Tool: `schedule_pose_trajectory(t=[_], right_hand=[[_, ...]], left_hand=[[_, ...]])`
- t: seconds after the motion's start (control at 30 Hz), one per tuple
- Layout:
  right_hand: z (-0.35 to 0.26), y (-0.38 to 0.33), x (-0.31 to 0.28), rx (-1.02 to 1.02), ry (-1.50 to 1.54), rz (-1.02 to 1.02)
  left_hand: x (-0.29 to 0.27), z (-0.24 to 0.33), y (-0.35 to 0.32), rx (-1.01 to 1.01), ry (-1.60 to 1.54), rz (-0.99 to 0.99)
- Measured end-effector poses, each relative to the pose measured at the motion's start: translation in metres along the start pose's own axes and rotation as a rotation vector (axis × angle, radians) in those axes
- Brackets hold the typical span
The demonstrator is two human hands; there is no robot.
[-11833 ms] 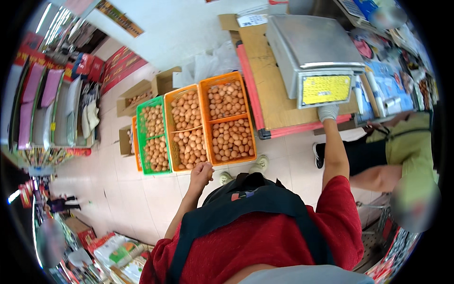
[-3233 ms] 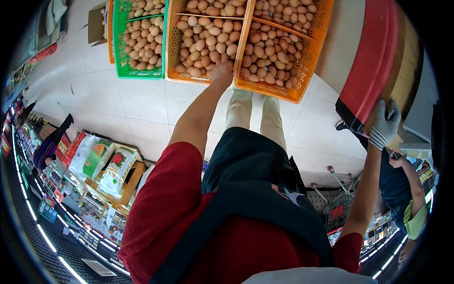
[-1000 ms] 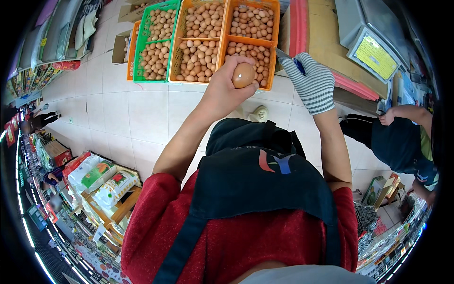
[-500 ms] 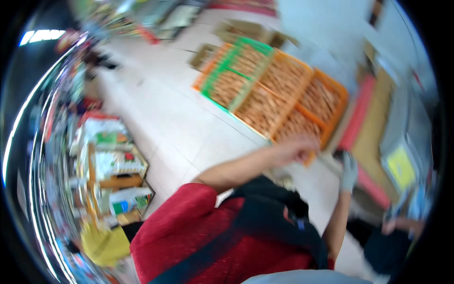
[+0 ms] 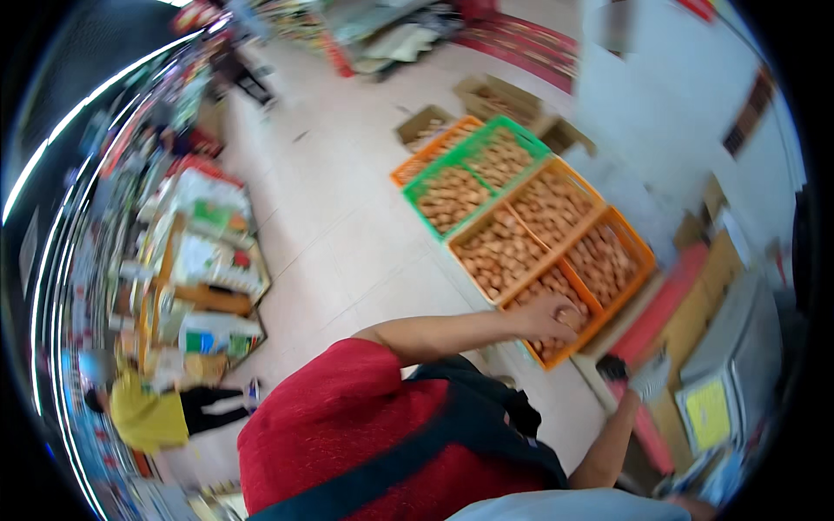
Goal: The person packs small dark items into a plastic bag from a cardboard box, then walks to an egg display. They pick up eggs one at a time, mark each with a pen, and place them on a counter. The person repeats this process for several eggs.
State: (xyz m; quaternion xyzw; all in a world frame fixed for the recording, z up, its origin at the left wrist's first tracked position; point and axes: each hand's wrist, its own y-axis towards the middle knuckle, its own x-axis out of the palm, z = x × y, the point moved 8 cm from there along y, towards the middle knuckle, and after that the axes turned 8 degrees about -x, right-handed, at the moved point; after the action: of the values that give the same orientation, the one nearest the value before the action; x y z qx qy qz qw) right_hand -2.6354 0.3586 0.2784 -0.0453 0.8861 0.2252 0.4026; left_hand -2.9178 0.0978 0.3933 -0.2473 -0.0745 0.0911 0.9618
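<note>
Brown eggs point(image 5: 498, 252) fill a row of plastic crates on the floor ahead of me. My bare left hand point(image 5: 547, 318) reaches over the near orange crate point(image 5: 560, 358), its fingers curled around what looks like an egg point(image 5: 571, 319). To the right of that crate is my right hand point(image 5: 645, 380), in a grey glove, held low beside a long red strip point(image 5: 665, 304). Its fingers look closed at a dark patch point(image 5: 612, 367), which may be the glove's coating or a held thing; blur hides which.
A green crate point(image 5: 415, 189) and cardboard boxes point(image 5: 499, 97) stand farther off. At right are brown cardboard point(image 5: 708, 300) and a grey container with a yellow sheet point(image 5: 708, 410). Stacked bags point(image 5: 217, 260) line the left, where a person in yellow point(image 5: 149, 415) stands near shelves.
My left hand has come down onto the eggs in the near orange crate, its fingers now curled. My right hand has moved lower. The view has shifted, showing more of the person in yellow.
</note>
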Motion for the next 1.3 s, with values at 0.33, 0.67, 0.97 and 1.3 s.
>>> schedule_pose_trajectory(t=[0.33, 0.67, 0.97, 1.3], right_hand=[[-0.044, 0.035, -0.025, 0.073, -0.336, 0.008], [-0.055, 0.035, -0.039, 0.265, -0.261, -0.195], [-0.051, 0.027, -0.034, 0.206, -0.214, -0.143], [-0.038, 0.02, -0.036, 0.235, -0.263, -0.11]], left_hand=[[0.06, 0.057, 0.121, -0.005, 0.093, -0.136], [0.168, 0.066, 0.324, 0.171, 0.251, -0.23], [0.235, 0.044, 0.449, 0.233, 0.577, -0.16], [0.265, 0.073, 0.401, 0.254, 0.563, -0.267]])
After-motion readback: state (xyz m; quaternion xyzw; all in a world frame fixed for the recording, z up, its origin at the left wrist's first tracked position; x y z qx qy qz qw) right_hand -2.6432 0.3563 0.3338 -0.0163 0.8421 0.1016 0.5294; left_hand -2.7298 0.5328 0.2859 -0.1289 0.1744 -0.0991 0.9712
